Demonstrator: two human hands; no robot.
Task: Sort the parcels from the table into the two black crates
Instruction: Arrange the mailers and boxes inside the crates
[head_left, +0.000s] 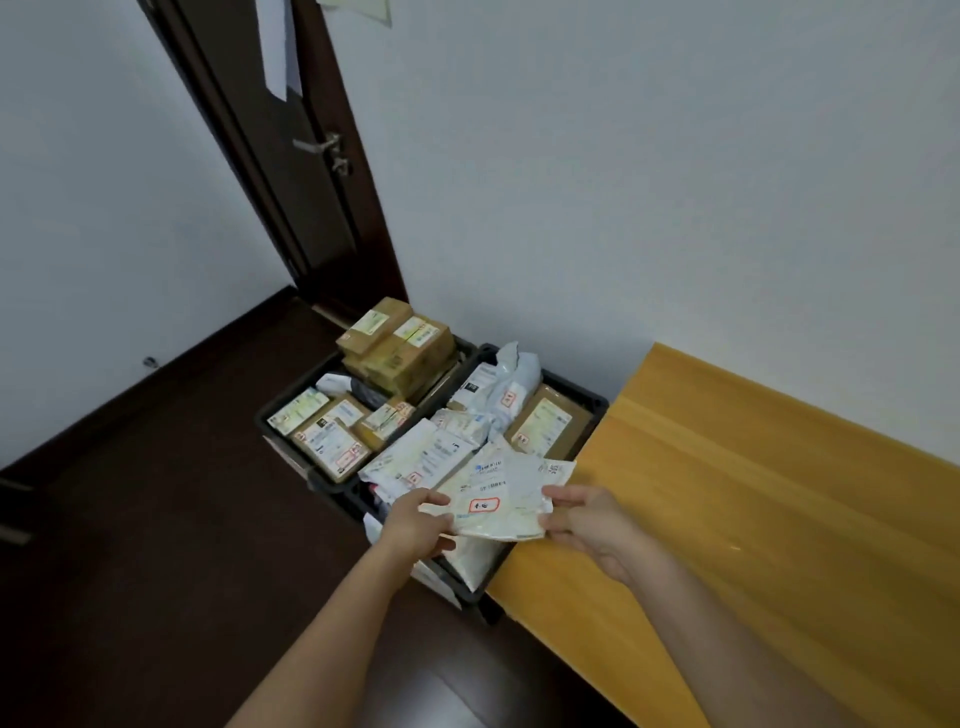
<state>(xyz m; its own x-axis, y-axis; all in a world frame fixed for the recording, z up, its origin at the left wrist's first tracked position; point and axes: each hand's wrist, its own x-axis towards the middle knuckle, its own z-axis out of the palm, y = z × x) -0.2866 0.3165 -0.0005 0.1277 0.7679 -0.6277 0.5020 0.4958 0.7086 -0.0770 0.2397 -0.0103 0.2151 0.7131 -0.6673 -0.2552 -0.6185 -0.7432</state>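
A flat white parcel with a red-framed sticker hangs over the near black crate. My left hand grips its left edge and my right hand pinches its right edge. That crate holds several white bag parcels and a brown box. The far black crate to its left is stacked with several brown cardboard boxes. The yellow wooden table on the right shows no parcels on its visible top.
Both crates stand on the dark floor between the table and a dark door. A white wall runs behind the crates and the table.
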